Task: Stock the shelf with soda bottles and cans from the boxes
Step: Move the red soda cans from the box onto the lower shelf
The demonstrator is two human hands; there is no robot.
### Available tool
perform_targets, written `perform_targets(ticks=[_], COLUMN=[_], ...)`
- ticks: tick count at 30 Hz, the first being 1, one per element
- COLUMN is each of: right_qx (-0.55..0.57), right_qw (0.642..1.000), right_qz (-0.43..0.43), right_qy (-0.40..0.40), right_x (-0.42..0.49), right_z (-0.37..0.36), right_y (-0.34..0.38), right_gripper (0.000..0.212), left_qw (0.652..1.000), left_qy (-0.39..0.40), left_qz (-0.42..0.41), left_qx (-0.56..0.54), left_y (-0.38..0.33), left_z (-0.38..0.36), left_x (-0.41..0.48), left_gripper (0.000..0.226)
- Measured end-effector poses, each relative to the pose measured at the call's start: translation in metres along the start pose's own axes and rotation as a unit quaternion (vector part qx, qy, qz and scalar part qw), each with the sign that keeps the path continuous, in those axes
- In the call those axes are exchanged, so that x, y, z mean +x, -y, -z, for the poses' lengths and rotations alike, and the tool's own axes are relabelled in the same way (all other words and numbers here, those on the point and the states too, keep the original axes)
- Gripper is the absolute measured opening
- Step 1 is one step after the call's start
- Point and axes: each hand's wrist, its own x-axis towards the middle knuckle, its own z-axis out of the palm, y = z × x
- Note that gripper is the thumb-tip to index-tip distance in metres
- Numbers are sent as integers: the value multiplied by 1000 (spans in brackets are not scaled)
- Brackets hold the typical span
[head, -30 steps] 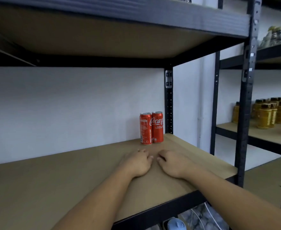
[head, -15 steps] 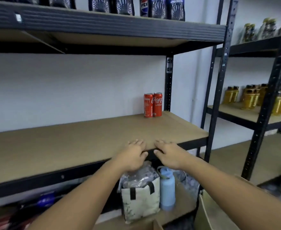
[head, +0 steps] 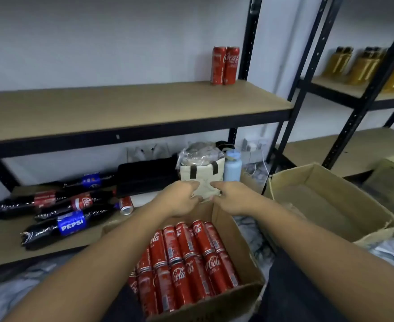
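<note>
The left hand (head: pixel 179 201) and right hand (head: pixel 234 198) hover empty, fingers loosely curled, over the far rim of the box (head: pixel 235 242); the cans (head: pixel 186 270) lie below, toward the body, long axes pointing away, equally near either hand

Extends both arms forward over the can box (head: pixel 234 240). Holds left hand (head: pixel 179 201) and right hand (head: pixel 234 198) side by side above its far edge, knuckles up, fingers loosely curled, empty.
</note>
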Motion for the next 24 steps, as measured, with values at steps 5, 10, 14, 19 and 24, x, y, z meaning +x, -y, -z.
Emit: perform_targets(ticks=[5, 10, 14, 19, 24], right_qx=[14, 61, 123, 177, 201], right_qw=[996, 984, 963, 938, 930], right_qz=[-27, -74, -146, -212, -254], right_qy=[89, 150, 191, 210, 172], right_x=[-7, -1, 16, 34, 46], right_z=[-65, -108, -148, -196, -241], right_y=[-4, -15, -36, -60, -82], right_gripper=[39, 25, 46, 46, 47], left_qw=[996, 987, 980, 969, 968], left_qy=[74, 126, 150, 176, 145], left_qz=[46, 68, 87, 119, 148], left_qx=[-23, -74, -94, -129, -144], left_y=[17, 34, 49, 68, 73], left_z=[-59, -104, -141, -189, -250], left_x=[-15, -2, 23, 65, 92], left_gripper=[42, 40, 48, 47, 45])
